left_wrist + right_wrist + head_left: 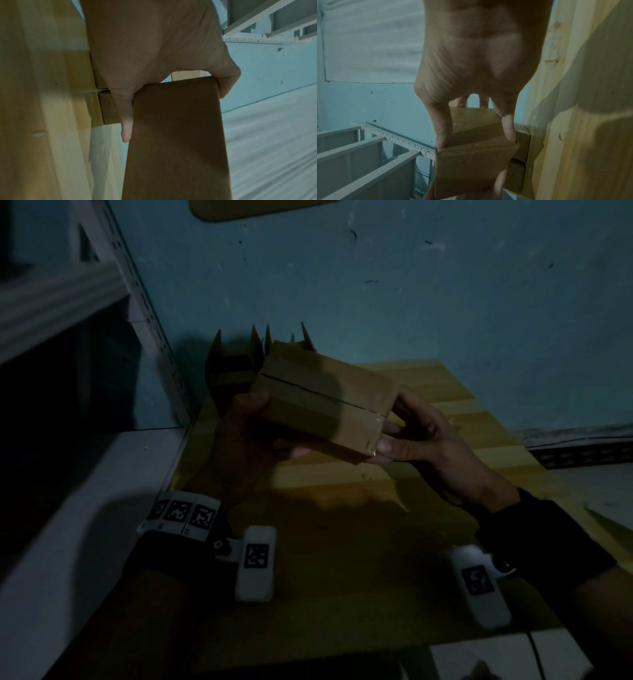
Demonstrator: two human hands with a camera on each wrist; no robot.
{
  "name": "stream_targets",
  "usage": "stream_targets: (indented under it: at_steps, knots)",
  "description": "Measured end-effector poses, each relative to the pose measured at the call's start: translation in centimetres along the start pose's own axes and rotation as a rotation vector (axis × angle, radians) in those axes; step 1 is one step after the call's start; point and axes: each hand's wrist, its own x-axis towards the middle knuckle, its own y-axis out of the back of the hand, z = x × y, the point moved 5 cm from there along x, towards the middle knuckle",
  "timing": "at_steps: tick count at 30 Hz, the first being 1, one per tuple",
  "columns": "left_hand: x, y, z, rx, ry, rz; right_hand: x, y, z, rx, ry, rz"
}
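**Q:** Where's the box?
**Me:** Cardboard box (322, 402) is up in the air between my two hands, over the back-left part of the wooden table (479, 446). Nothing touches it but my hands. It's tilted, with the right end lower and nearer me and the left end higher.

**Q:** Closed?
**Me:** Top flaps are down, with a dark seam running the length of the top. There's brown tape along it, glossy where it wraps the right end.

**Q:** Left hand?
**Me:** Left hand (246, 426) grips the left end. Thumb is on the top edge and fingers are wrapped underneath; one fingertip shows below the near bottom edge. In the wrist view the box end sits in the crook between thumb and fingers.

**Q:** Right hand?
**Me:** Right hand (431, 440) holds the right end. Thumb presses the near lower corner, on the tape. Fingers lie across the end face, tips at its edge.

**Q:** Around it?
**Me:** Open boxes (233, 368) with flaps standing up sit at the table's back-left corner against the blue wall (376, 285). The held box partly covers them. A white shelf rack (68, 292) is on my left, with a white ledge (102, 474) beside the table. Light is poor and much lies in shadow
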Motion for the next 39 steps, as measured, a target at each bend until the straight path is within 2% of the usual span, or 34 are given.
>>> stream_targets:
  at_steps: [16,31,39]
  knots:
    - [0.3,0.4,0.2,0.052,-0.003,0.029,0.1,-0.1,-0.1,0.003,0.026,0.019]
    - [0.9,0.0,-0.9,0.128,-0.005,-0.054,-0.4,-0.7,0.6,-0.041,-0.055,0.029]
    - [1.2,0.5,-1.0,0.145,0.008,-0.017,-0.4,-0.8,0.8,-0.037,-0.066,0.037]
